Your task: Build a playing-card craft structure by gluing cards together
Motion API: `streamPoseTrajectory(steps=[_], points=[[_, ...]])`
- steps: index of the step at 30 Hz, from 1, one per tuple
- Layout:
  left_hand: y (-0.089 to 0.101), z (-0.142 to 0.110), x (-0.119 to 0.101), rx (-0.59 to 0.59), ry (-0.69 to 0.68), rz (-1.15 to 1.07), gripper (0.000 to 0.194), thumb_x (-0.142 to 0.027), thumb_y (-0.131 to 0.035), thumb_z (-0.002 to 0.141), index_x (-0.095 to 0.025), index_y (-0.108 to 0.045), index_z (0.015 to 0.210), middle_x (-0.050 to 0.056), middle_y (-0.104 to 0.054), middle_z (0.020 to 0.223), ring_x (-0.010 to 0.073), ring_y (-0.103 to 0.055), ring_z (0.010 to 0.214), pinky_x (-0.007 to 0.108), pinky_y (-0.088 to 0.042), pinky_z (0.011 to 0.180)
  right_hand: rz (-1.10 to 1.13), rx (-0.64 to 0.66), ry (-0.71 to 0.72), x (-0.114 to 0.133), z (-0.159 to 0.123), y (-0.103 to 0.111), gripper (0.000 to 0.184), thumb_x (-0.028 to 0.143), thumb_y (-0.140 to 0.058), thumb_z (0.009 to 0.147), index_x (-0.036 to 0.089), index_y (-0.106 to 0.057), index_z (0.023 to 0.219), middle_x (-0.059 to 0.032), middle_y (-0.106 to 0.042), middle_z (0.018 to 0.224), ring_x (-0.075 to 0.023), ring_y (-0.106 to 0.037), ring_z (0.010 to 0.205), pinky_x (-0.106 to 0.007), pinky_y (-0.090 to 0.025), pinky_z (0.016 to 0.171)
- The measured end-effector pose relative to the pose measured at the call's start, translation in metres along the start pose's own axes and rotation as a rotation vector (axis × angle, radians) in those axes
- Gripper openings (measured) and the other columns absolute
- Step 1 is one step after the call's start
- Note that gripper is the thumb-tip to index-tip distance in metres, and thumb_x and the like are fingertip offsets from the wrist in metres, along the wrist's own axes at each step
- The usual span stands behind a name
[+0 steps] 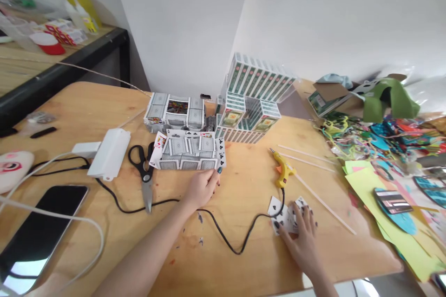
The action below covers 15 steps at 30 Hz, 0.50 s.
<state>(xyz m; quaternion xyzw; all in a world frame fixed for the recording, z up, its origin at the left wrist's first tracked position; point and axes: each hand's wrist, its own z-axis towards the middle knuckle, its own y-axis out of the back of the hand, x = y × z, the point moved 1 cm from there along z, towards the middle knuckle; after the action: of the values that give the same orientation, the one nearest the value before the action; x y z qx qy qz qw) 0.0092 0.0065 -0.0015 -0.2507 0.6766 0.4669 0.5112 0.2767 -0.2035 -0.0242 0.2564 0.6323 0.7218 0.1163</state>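
Grey-backed playing-card tray (179, 146), eleven o'clock from the middle of the counter (244, 190): rim cards read "A" at its far left, "6" and "5" with clubs at its right. My left fingers (210, 183), bunched together, meet its near right corner; whether they clamp it I cannot tell. Loose cards (275, 207), three to four o'clock, one showing a spade: beneath my right fingers (307, 223), spread apart. Card-covered box (158, 109), eleven, just beyond the tray. Green-and-white card boxes (234, 111), twelve, stacked; print too small to read. White wall (313, 32) behind. Yellow glue gun (285, 174), two. Black cable (240, 253), running from the gun through six, crossing between my hands. Black-handled scissors (147, 185), ten, beside the tray. White adapter (110, 154), ten, farther out. Phone (43, 222), nine. Coloured papers (365, 197), three. Counter's near edge, five; bare wood between tray and gun.
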Motion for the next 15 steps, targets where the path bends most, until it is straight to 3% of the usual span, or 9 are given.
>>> streamPoseTrajectory(steps=[4, 7, 11, 13, 15], points=[[0.000, 0.000, 0.000, 0.004, 0.012, 0.000, 0.043, -0.046, -0.032, 0.089, -0.018, -0.053, 0.065, -0.003, -0.052, 0.046, 0.0102, -0.051, 0.044, 0.021, -0.037, 0.048, -0.048, 0.010, 0.135, 0.041, 0.015, -0.016, 0.072, 0.054, -0.033, 0.084, 0.011, -0.024, 0.141, -0.0168, -0.013, 0.150, -0.0324, -0.006, 0.138, -0.057, -0.019, 0.105], [0.001, 0.000, -0.002, 0.005, 0.005, -0.012, 0.042, -0.045, -0.031, 0.089, -0.018, -0.053, 0.064, -0.003, -0.052, 0.045, 0.0104, -0.051, 0.044, 0.021, -0.037, 0.048, 0.003, -0.047, 0.211, 0.077, 0.025, -0.027, 0.075, 0.053, -0.032, 0.086, 0.003, -0.021, 0.140, -0.0220, -0.019, 0.147, -0.0320, -0.010, 0.138, -0.055, -0.017, 0.107], [0.001, 0.000, -0.004, -0.011, -0.008, -0.033, 0.041, -0.042, -0.032, 0.089, -0.018, -0.053, 0.064, -0.003, -0.052, 0.045, 0.0100, -0.051, 0.045, 0.020, -0.036, 0.049, 0.149, -0.129, 0.189, 0.127, 0.033, -0.039, 0.071, 0.049, -0.034, 0.087, 0.001, -0.024, 0.139, -0.0257, -0.023, 0.145, -0.0352, -0.011, 0.137, -0.060, -0.017, 0.105], [0.001, 0.000, -0.005, -0.013, -0.014, -0.033, 0.040, -0.041, -0.032, 0.089, -0.018, -0.052, 0.064, -0.003, -0.052, 0.046, 0.0099, -0.050, 0.044, 0.020, -0.037, 0.050, 0.267, -0.109, 0.185, 0.148, 0.038, -0.039, 0.070, 0.046, -0.038, 0.087, 0.001, -0.025, 0.138, -0.0256, -0.023, 0.145, -0.0349, -0.013, 0.137, -0.059, -0.019, 0.106], [0.001, -0.001, -0.005, -0.015, -0.018, -0.026, 0.040, -0.042, -0.032, 0.089, -0.018, -0.052, 0.064, -0.003, -0.051, 0.046, 0.0101, -0.050, 0.045, 0.021, -0.038, 0.051, 0.437, -0.041, 0.215, 0.162, 0.044, -0.033, 0.067, 0.042, -0.037, 0.088, 0.006, -0.021, 0.141, -0.0209, -0.024, 0.146, -0.0298, -0.019, 0.136, -0.051, -0.027, 0.105]])
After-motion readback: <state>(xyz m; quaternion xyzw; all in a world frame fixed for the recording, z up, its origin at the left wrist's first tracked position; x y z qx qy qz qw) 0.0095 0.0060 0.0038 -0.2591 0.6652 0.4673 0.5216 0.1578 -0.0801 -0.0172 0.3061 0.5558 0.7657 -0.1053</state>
